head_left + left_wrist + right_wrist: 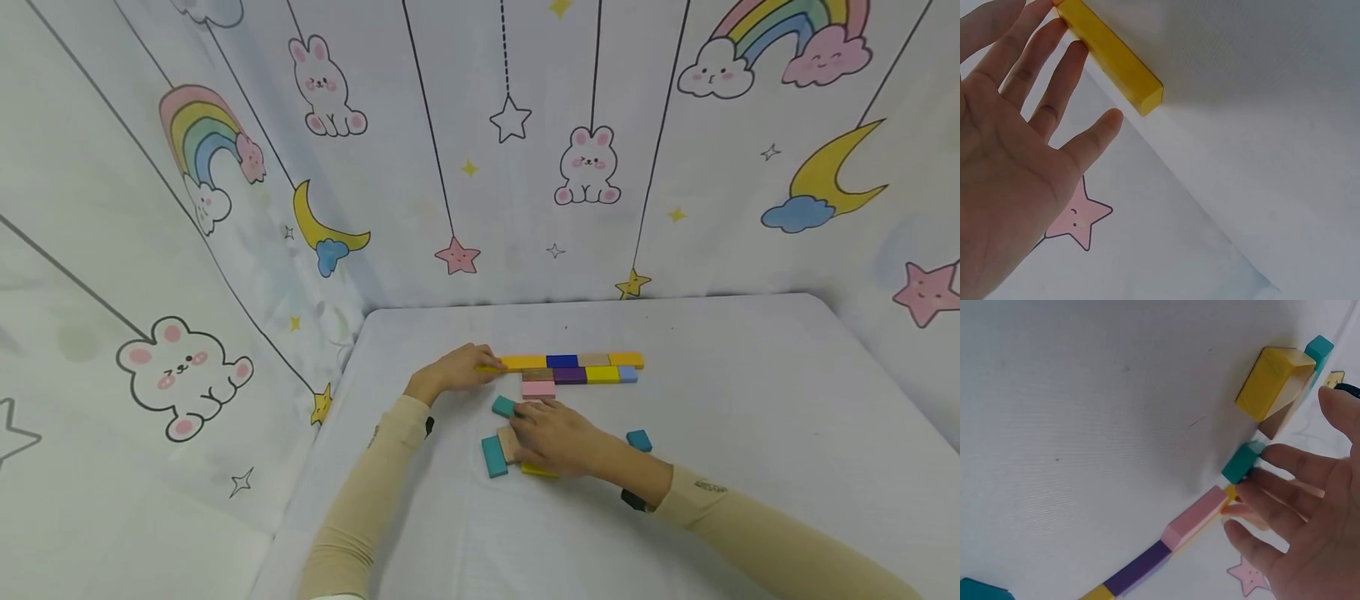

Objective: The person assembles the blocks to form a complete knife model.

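Observation:
Toward the back of the table, my left hand (461, 367) touches a long yellow block (1110, 56) at the left end of the block rows; its fingers look fairly straight in the left wrist view. My right hand (558, 437) is lower and nearer, palm down. Its fingertips meet a small teal block (503, 407), which the right wrist view also shows at the fingertips. A pink block (538, 389) lies just beyond, against the second row. Beside and partly under the right hand are a tan block (507, 445) and a yellow block (540, 470).
The far row includes orange, dark blue (562, 361) and tan blocks. In front of it run brown, purple (569, 375), yellow and light blue ones. A larger teal block (494, 457) lies left of the right hand, a blue one (639, 440) near the right wrist. Printed cloth (517, 208) hangs behind.

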Demonstrator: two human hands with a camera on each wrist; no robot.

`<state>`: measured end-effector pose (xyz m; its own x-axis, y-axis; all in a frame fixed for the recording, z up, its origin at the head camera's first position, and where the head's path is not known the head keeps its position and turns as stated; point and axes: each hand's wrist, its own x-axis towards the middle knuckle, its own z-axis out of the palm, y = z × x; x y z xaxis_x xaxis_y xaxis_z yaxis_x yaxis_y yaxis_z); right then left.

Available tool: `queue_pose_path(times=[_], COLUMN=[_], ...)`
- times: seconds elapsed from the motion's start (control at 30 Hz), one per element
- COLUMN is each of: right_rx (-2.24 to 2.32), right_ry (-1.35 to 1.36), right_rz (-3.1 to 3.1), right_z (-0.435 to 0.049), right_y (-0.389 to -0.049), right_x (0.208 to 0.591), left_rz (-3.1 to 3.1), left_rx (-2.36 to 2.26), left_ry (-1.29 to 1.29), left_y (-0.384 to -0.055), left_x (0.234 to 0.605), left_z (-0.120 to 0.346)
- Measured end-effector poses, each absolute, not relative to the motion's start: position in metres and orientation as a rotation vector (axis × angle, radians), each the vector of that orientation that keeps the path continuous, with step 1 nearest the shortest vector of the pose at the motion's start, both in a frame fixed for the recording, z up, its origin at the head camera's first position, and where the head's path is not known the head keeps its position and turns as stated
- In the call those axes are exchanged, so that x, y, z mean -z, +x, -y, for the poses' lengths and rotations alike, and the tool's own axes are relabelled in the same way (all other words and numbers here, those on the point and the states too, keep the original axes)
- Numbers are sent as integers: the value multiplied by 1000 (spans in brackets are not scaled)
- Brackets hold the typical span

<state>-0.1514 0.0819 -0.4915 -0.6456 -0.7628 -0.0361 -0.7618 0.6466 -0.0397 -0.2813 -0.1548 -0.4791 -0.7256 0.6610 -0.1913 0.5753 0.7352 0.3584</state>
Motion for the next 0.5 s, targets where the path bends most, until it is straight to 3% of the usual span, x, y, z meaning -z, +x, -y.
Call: queue_pose_path(times=[0.5], right_rx=[22], right_ry=[-1279], right_rz=[-2821], right_z=[-94], right_y=[-146], right_x=[494], left_rz=[-2669], left_rx=[-303], left_ry=[916], left_y=[-276], left_x=[477], left_z=[145])
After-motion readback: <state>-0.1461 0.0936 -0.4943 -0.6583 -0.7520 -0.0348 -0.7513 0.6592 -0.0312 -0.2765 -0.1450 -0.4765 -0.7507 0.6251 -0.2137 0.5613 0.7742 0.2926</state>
